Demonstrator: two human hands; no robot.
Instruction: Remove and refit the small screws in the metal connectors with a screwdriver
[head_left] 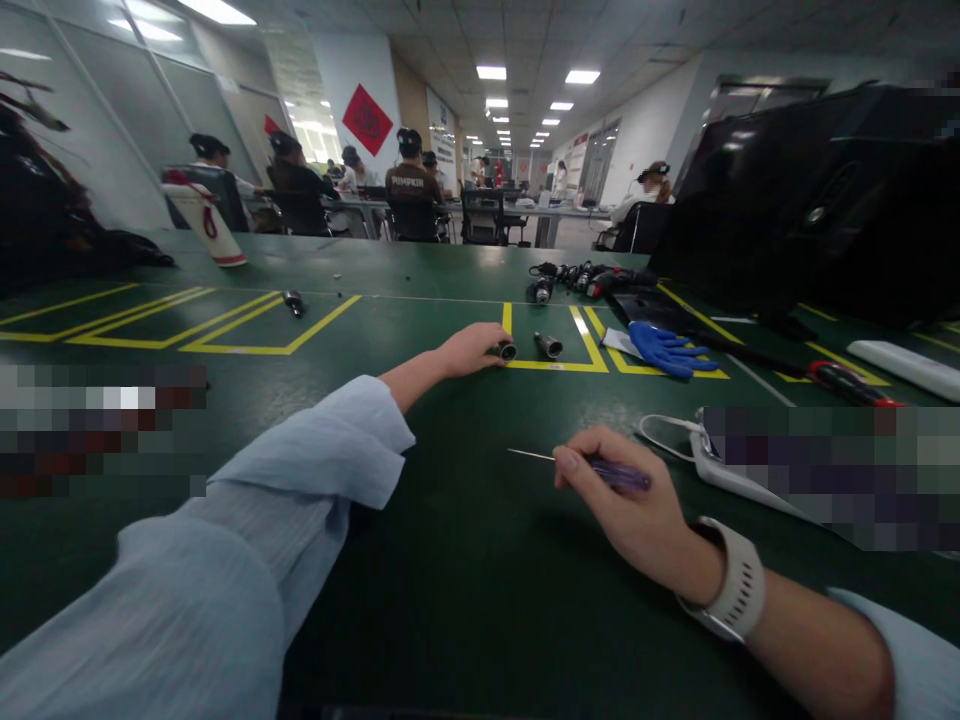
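My left hand (474,348) reaches forward over the green table, its fingers closed round a small dark metal cylindrical part (508,351) whose open round end faces me. Just right of it, inside a yellow-taped box, lies a similar metal part (549,345), tapered toward the back. In my right hand (626,500) is a thin screwdriver (619,474) with a translucent purple handle. Its shaft points left, raised above the tabletop. Another small dark metal part (293,303) lies farther off on the left, by the yellow tape lines.
A blue glove (670,349) rests right of the taped box. Behind it are cables with black connectors (574,278). A large black monitor or case (810,190) stands at the right. A white paper cup (214,225) is at the back left. People sit at desks beyond.
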